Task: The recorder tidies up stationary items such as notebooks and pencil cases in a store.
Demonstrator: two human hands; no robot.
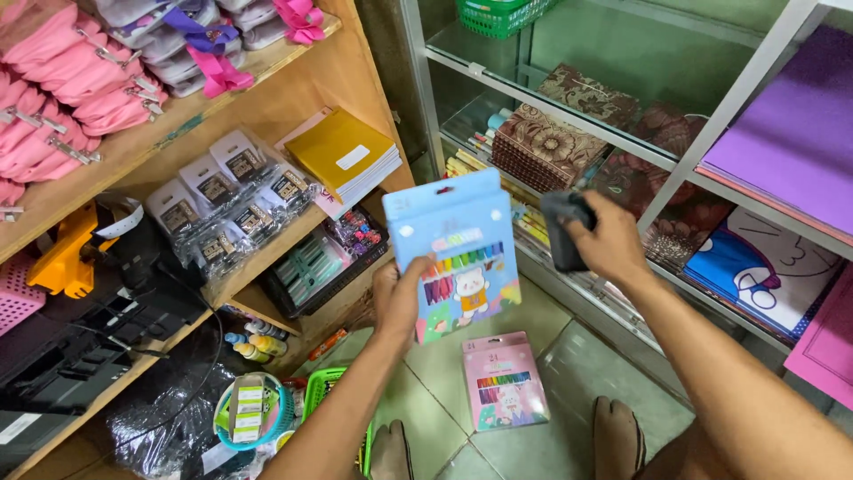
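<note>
Your left hand [400, 298] grips a blue box of coloured pencils [462, 253] by its lower left corner, thumb across the front, fingers closed behind it. You hold the box upright, face toward you, above the tiled floor [435, 364] and in front of the glass-fronted cabinet [569, 293].

Your right hand [609, 240] is closed around a dark grey cloth [562, 227], bunched in the fingers, just to the right of the blue box and near its upper edge; whether cloth and box touch cannot be told.

On the floor, below the held box: a pink box of coloured pencils [504, 380], lying flat, face up, well apart from both hands.

Left side, wooden shelving [293, 98]:
- top shelf: pink pouches [62, 80];
- middle shelf: small packets in clear wrap [227, 200], and a stack of yellow-covered books [342, 158];
- lower shelf: a tray of pens [329, 258];
- beside it: a yellow tool [64, 258] on black equipment.

Floor, lower left: a teal basket [253, 413] holding small cartons, and a green basket [322, 391] next to it.

Right side, cabinet shelves: patterned brown notebooks [546, 147], purple sheets [795, 133], and a blue and white cartoon print [764, 267].
</note>
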